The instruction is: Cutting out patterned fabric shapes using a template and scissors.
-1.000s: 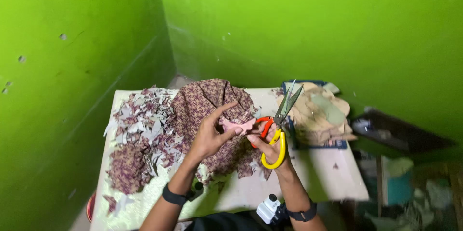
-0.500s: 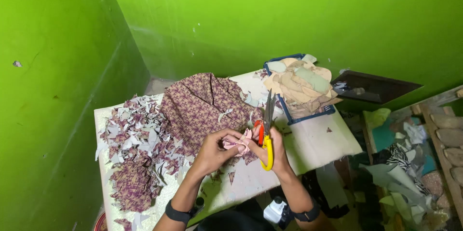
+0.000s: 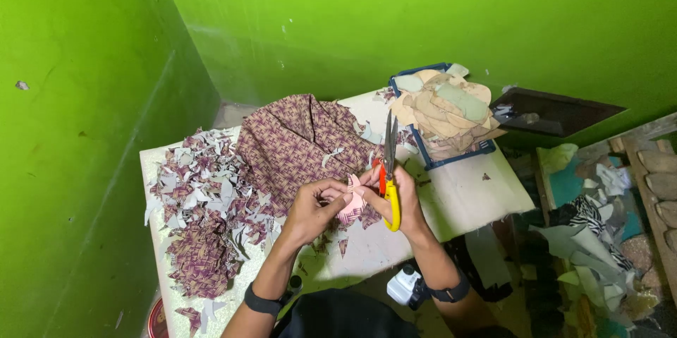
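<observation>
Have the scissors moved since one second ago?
Yes. The scissors now point up, away from the person, where earlier they tilted right toward the tray; the right hand holds them.

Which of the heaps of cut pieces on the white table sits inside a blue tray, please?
The beige heap of rounded pieces at the far right; the purple patterned scrap heap lies loose on the white table.

I work in a small craft workshop: green walls (image 3: 423, 13), a white table (image 3: 465, 197) heaped with patterned scraps (image 3: 204, 204), a tray of cut pieces (image 3: 444, 109).

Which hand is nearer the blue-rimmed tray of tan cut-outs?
Right. The right hand, holding yellow-handled scissors, sits just below-left of the tray; the left hand is farther left.
</observation>
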